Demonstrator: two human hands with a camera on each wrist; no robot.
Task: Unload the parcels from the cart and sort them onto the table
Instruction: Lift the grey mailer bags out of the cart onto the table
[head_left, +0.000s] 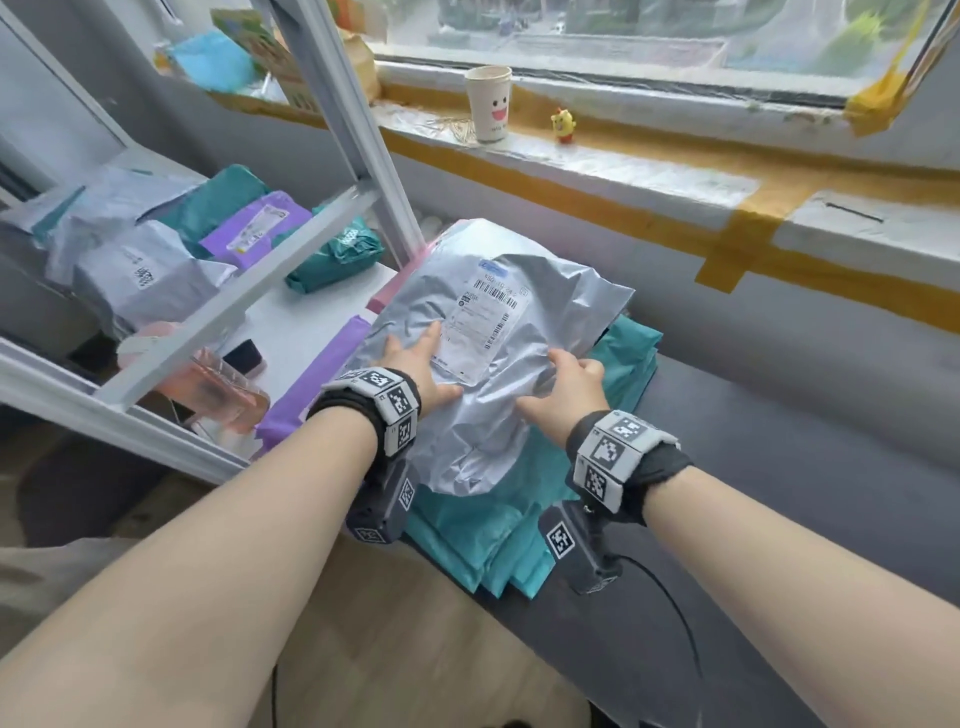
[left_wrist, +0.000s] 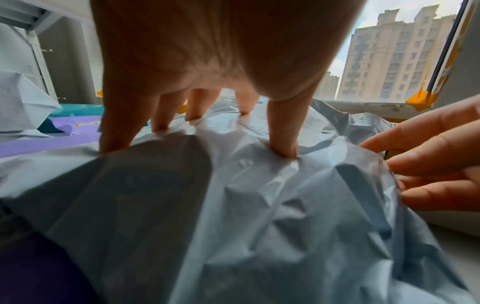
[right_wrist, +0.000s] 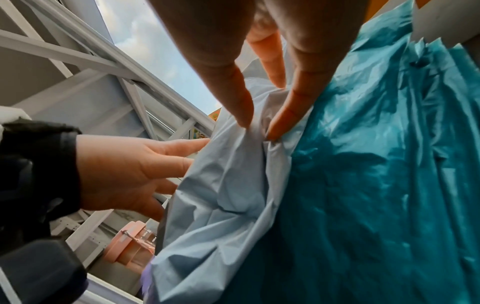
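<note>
Head view: a grey mailer parcel (head_left: 483, 358) lies atop teal parcels (head_left: 483, 540) on the dark worktop (head_left: 779, 467). The left hand (head_left: 415, 369) presses it with flat fingers; the right hand (head_left: 569, 387) pinches its edge. The cart (head_left: 228, 312) holds more parcels.

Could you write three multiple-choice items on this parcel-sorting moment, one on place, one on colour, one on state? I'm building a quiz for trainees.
1. Where does the grey plastic mailer bag lie?
A. on the stack of teal plastic mailer bags
B. on the windowsill
C. on the floor

2. What colour is the flat plastic parcel just left of the grey bag?
A. yellow
B. purple
C. black

3. What is the right hand doing?
A. hanging idle
B. holding the paper cup
C. pinching a fold of the grey bag

Key: 1 A, teal shows beneath its edges; 2 B, purple in the head view; 3 C, the right wrist view shows its fingertips pinching grey film, while the left hand presses flat.
</note>
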